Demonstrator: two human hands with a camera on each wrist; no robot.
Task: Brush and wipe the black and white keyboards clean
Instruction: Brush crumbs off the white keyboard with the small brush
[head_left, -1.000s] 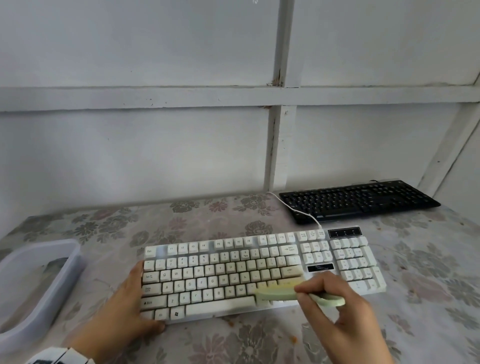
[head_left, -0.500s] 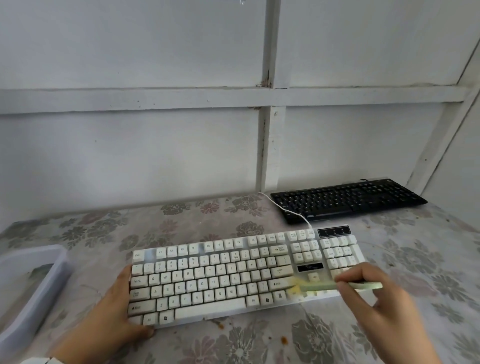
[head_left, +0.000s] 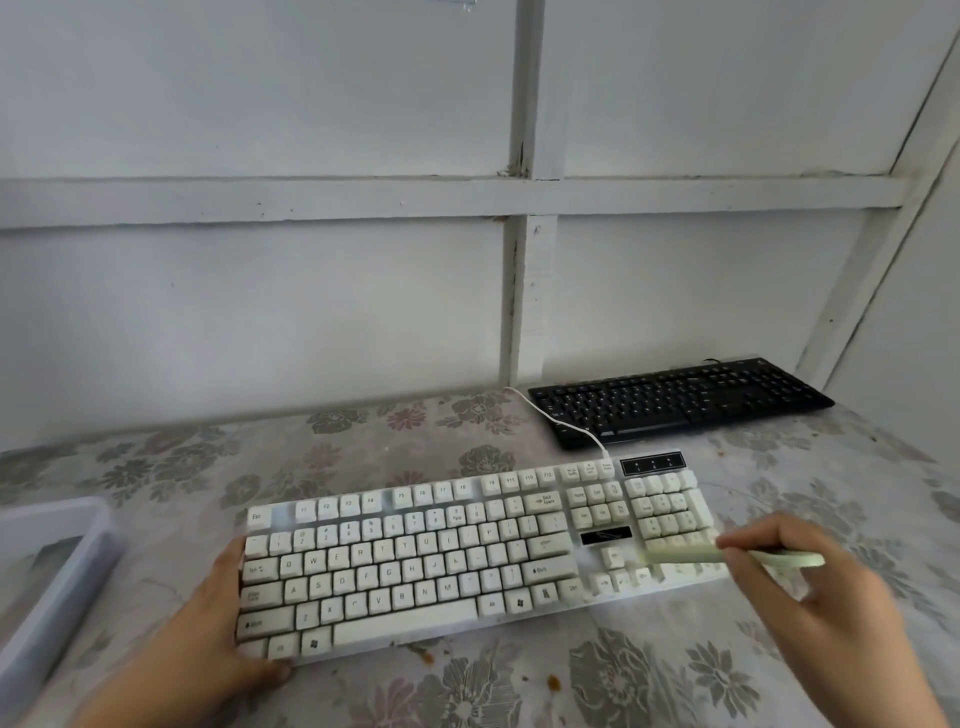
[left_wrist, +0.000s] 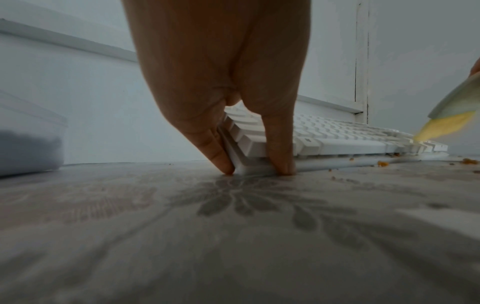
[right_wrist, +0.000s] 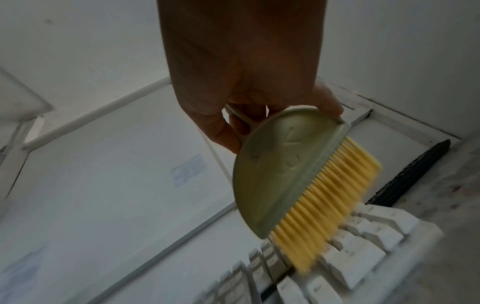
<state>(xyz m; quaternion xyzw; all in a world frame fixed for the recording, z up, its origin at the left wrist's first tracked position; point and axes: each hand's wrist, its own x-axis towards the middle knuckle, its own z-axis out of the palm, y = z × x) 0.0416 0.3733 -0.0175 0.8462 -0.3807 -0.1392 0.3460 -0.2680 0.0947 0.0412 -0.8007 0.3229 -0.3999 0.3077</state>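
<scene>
White keyboard (head_left: 415, 561), left end against straight left fingers (left_wrist: 279, 144); brush (right_wrist: 280, 164) gripped by right fingers (right_wrist: 221, 127)

The head view looks forward and down onto the flower-patterned surface (head_left: 675, 675) and the long white plastic keyboard (head_left: 415, 561). The left wrist view sits nearly at surface level, close behind the fingers (left_wrist: 215, 152), facing along that keyboard. The right wrist view looks closely down at its right end; all three share it
</scene>
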